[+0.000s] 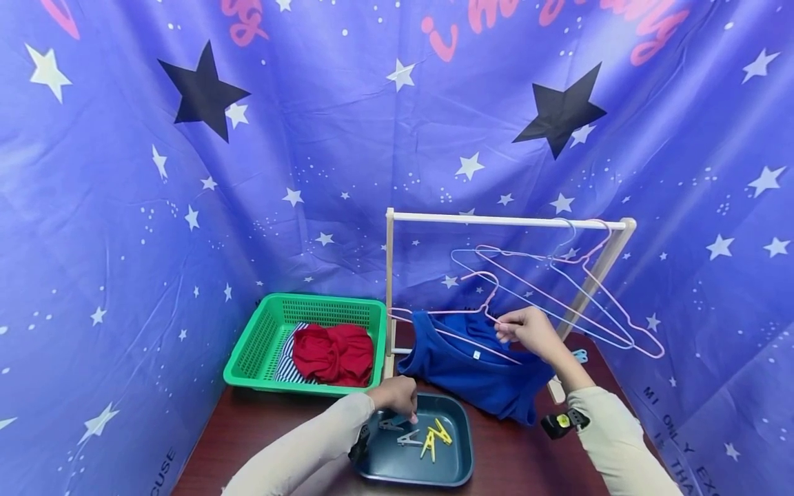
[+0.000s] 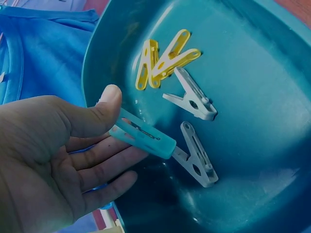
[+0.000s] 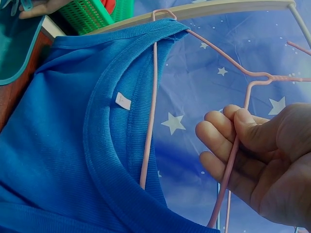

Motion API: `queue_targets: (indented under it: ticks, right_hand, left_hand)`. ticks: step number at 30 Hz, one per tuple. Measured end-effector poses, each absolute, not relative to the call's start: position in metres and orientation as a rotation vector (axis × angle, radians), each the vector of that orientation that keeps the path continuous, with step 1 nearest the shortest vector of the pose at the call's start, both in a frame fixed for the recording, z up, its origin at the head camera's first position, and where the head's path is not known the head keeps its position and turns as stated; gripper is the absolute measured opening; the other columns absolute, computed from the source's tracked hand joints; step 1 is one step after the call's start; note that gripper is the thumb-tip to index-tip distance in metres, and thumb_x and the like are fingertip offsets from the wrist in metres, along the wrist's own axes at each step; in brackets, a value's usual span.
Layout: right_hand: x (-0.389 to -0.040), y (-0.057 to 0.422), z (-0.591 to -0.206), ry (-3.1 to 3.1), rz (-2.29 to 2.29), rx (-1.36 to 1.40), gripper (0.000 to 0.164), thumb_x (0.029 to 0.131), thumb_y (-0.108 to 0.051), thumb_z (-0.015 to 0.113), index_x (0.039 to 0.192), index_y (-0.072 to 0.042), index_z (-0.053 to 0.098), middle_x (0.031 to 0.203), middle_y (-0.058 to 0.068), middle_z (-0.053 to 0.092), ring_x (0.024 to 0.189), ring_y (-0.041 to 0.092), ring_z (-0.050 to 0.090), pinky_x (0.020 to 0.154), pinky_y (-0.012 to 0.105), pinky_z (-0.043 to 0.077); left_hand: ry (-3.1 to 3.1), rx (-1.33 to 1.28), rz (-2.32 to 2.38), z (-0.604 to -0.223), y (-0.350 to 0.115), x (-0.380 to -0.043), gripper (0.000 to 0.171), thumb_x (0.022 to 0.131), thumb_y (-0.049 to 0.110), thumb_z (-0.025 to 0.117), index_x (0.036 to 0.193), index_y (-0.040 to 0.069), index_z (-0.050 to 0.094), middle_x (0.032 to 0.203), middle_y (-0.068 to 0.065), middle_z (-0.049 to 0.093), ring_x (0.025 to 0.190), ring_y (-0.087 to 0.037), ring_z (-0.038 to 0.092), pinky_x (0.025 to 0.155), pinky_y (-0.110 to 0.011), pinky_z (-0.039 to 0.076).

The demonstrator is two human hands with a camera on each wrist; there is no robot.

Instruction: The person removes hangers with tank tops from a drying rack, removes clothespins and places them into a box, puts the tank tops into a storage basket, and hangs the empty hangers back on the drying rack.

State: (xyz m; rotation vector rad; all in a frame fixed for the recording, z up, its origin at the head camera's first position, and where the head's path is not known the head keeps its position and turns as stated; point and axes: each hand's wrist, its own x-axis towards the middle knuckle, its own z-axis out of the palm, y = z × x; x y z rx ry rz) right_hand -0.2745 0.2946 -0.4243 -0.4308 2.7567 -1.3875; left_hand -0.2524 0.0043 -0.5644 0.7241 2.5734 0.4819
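In the left wrist view my left hand [image 2: 73, 150] pinches a light blue clothespin [image 2: 148, 141] between thumb and fingers, over a dark tray [image 1: 468, 441]. Two yellow clothespins [image 1: 429, 444] and two grey clothespins [image 1: 409, 438] lie inside it. My right hand [image 1: 530, 332] grips a pink wire hanger [image 3: 228, 170] by its sloping arm, near the neck. From this hanger a blue sleeveless top [image 1: 471, 382] hangs by one shoulder strap; its white neck label [image 3: 123, 101] shows inside the neckline. The top's lower part reaches the table.
Behind the top stands a wooden rack [image 1: 477, 220], with a blue hanger [image 1: 574, 238] and another pink hanger [image 1: 610, 238] on its rail. At the left, a green basket [image 1: 245, 362] contains red cloth [image 1: 335, 351] and striped cloth [image 1: 288, 365]. A blue clothespin [image 1: 579, 355] lies beyond my right arm.
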Motion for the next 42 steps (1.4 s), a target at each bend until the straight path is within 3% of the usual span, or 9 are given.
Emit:
queue_targets:
  ticks: [8,12,15,18,24,27,31,35,42]
  right_hand:
    - [-0.275,0.298,-0.43,2.769,-1.395,-0.387,0.018,0.098,0.008,0.058,0.102,0.021,0.069,0.085,0.029,0.074,0.072,0.029,0.076,0.064,0.023,0.061]
    - [-0.274,0.298,-0.43,2.764,-1.399,-0.374,0.019,0.098,0.009,0.057,0.104,0.023,0.067,0.086,0.03,0.074,0.072,0.028,0.076,0.064,0.023,0.06]
    - [-0.273,0.298,-0.43,2.768,-1.397,-0.369,0.018,0.098,0.009,0.058,0.104,0.023,0.068,0.085,0.029,0.074,0.071,0.025,0.075,0.064,0.023,0.06]
    - [-0.272,0.299,-0.43,2.777,-1.389,-0.358,0.018,0.098,0.008,0.059,0.103,0.022,0.068,0.084,0.028,0.074,0.071,0.024,0.075,0.064,0.023,0.06]
    - [-0.27,0.302,-0.43,2.77,-1.391,-0.327,0.018,0.098,0.009,0.058,0.104,0.023,0.067,0.086,0.03,0.074,0.071,0.028,0.075,0.064,0.023,0.061]
    - [-0.27,0.302,-0.431,2.77,-1.393,-0.33,0.018,0.098,0.01,0.057,0.104,0.024,0.067,0.085,0.03,0.073,0.071,0.029,0.075,0.064,0.026,0.062]
    - [-0.271,0.298,-0.431,2.79,-1.384,-0.331,0.017,0.097,0.008,0.059,0.102,0.022,0.068,0.081,0.028,0.073,0.07,0.032,0.075,0.063,0.026,0.062]
    - [-0.271,0.292,-0.433,2.797,-1.382,-0.323,0.017,0.097,0.007,0.06,0.102,0.021,0.069,0.08,0.027,0.074,0.071,0.035,0.075,0.061,0.024,0.06]
    - [-0.272,0.279,-0.442,2.698,-1.478,-0.276,0.018,0.096,0.006,0.062,0.101,0.022,0.069,0.076,0.023,0.074,0.064,0.02,0.073,0.063,0.03,0.062]
  left_hand:
    - [2.566,0.73,0.468,-0.569,0.006,-0.249,0.063,0.081,0.016,0.086,0.049,0.021,0.032,0.046,0.011,0.019,0.045,-0.004,0.016,0.047,-0.02,0.015]
    - [2.599,0.723,0.425,-0.569,0.007,-0.245,0.044,0.08,0.015,0.086,0.052,0.019,0.053,0.048,0.015,0.036,0.046,-0.001,0.03,0.047,-0.016,0.025]
    - [2.622,0.711,0.394,-0.568,0.007,-0.243,0.023,0.079,0.017,0.086,0.063,0.018,0.07,0.056,0.015,0.056,0.051,0.0,0.043,0.051,-0.016,0.037]
    - [2.629,0.705,0.391,-0.568,0.007,-0.241,0.018,0.079,0.017,0.087,0.066,0.017,0.074,0.06,0.013,0.062,0.053,0.0,0.045,0.053,-0.016,0.041]
    - [2.633,0.704,0.394,-0.57,0.008,-0.243,0.04,0.075,0.019,0.091,0.054,0.021,0.058,0.051,0.016,0.042,0.05,-0.001,0.036,0.05,-0.016,0.034]
    - [2.63,0.711,0.384,-0.571,0.008,-0.245,0.057,0.074,0.019,0.092,0.049,0.021,0.04,0.048,0.013,0.026,0.047,-0.004,0.024,0.047,-0.018,0.023]
    - [2.623,0.717,0.363,-0.572,0.009,-0.245,0.068,0.074,0.02,0.092,0.048,0.021,0.029,0.048,0.011,0.015,0.047,-0.006,0.012,0.048,-0.021,0.013]
    - [2.629,0.71,0.341,-0.572,0.01,-0.243,0.067,0.073,0.02,0.092,0.048,0.021,0.03,0.047,0.011,0.017,0.047,-0.006,0.015,0.047,-0.021,0.014]
    - [2.64,0.683,0.316,-0.574,0.01,-0.241,0.055,0.072,0.022,0.094,0.05,0.021,0.043,0.048,0.013,0.031,0.049,-0.005,0.032,0.049,-0.02,0.027]
